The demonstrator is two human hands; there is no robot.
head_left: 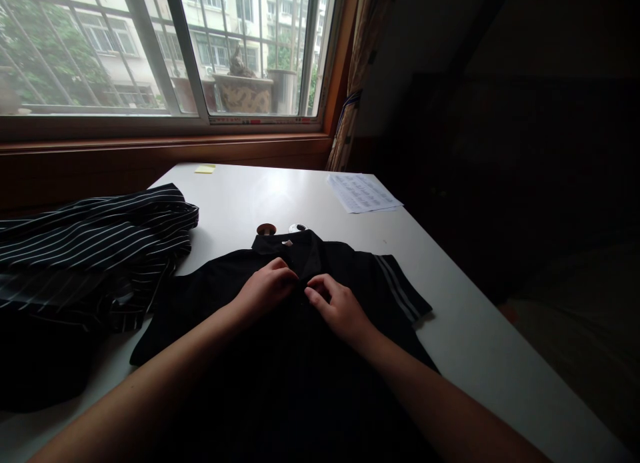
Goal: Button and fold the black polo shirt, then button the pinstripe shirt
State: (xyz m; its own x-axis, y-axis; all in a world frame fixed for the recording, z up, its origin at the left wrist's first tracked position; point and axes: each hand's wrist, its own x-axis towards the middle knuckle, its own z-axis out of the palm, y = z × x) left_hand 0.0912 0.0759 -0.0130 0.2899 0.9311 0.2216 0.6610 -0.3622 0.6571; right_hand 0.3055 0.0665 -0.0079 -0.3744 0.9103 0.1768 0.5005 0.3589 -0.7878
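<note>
— Where is it, and how far along?

— The black shirt (pixel 295 376) lies flat, front up, on the desk (pixel 480 330) right in front of me, just beside a striped garment (pixel 100 243) on my left. I judge it early: body spread, sleeves out, no fold made. Both hands are at the placket under the collar (pixel 300 243).

— Grip?

— My right hand (pixel 339 306) has thumb and forefinger pinched together on the placket cloth. My left hand (pixel 267 286) curls over it with its fingertips hidden, so I cannot tell whether that grip is closed.

— Heading?

— The long axis runs from me toward the window (pixel 150 50), with the collar pointing away and the hem toward me.
</note>
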